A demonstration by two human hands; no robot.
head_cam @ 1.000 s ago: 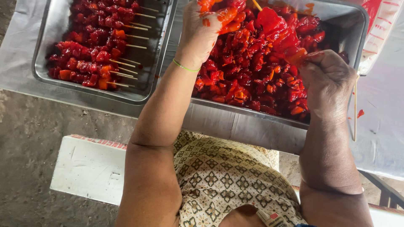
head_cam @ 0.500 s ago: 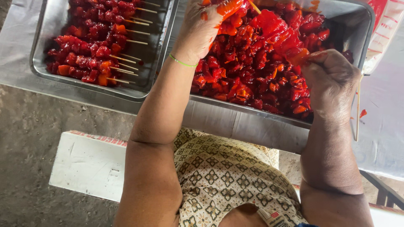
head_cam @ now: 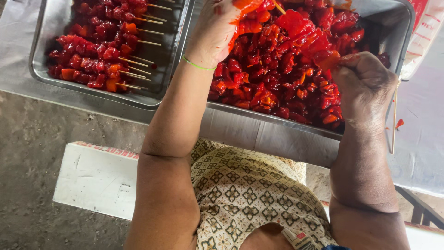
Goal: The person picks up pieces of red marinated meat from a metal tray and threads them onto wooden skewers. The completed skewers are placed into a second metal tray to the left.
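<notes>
A thin wooden skewer (head_cam: 279,7) is pinched in the sauce-coated left hand (head_cam: 217,30) above the deep steel tray of red marinated meat (head_cam: 286,69). The right hand (head_cam: 365,85) is clenched on meat at the tray's near right edge.

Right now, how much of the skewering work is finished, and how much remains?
Done: a batch of filled skewers lies in the left tray. In hand: the left hand holds red meat on a stick; the right hand grips a piece. Left: the right tray is heaped with loose red meat pieces.
</notes>
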